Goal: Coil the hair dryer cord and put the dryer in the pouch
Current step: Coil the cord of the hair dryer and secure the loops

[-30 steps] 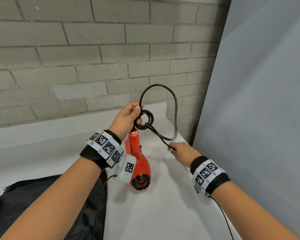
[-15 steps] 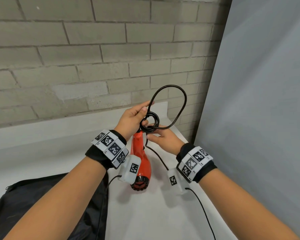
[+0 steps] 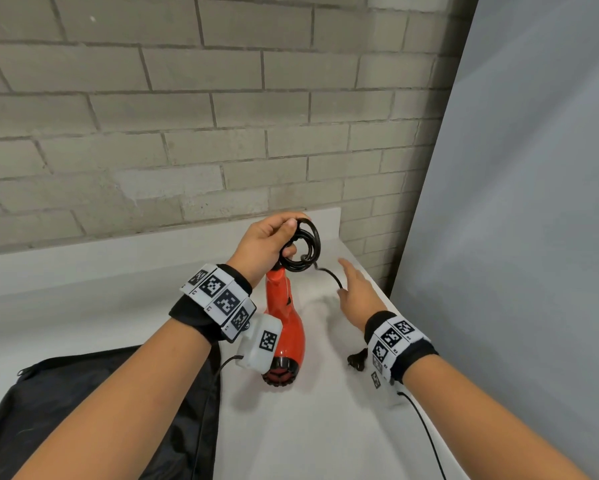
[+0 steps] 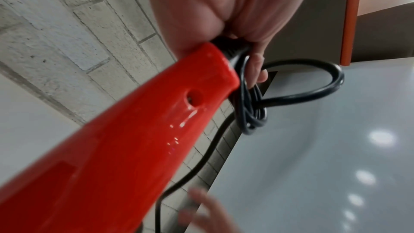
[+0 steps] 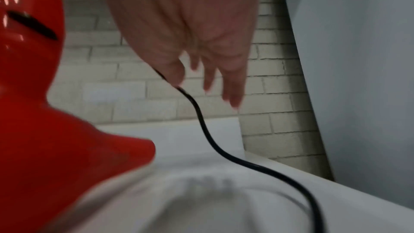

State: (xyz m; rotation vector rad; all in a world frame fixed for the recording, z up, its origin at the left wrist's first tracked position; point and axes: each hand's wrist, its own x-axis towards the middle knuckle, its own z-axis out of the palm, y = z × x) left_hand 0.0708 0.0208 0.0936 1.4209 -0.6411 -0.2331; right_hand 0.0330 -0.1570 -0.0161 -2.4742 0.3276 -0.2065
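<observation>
The red hair dryer (image 3: pixel 286 327) hangs nozzle-down over the white table, gripped at the handle end by my left hand (image 3: pixel 289 237). That hand also pinches a small coil of black cord (image 3: pixel 301 249) against the handle; the left wrist view shows the coil (image 4: pixel 251 112) beside the red handle (image 4: pixel 134 130). The loose cord runs right from the coil to my right hand (image 3: pixel 355 289). In the right wrist view that hand's fingers (image 5: pixel 230 95) are straight and the cord (image 5: pixel 201 121) slides past the thumb. The plug (image 3: pixel 357 360) lies by my right wrist. The black pouch (image 3: pixel 83 393) lies lower left.
The white table (image 3: pixel 325 427) ends at a brick wall (image 3: pixel 152 133) behind, with a low white backsplash (image 3: pixel 118 251). A grey panel (image 3: pixel 516 202) stands close along the right side. Thin sensor cables trail from both wrists.
The tall loop of cord has been drawn into the small coil in my left hand. My right hand has left the coil and moved right and down along the loose cord, fingers spread.
</observation>
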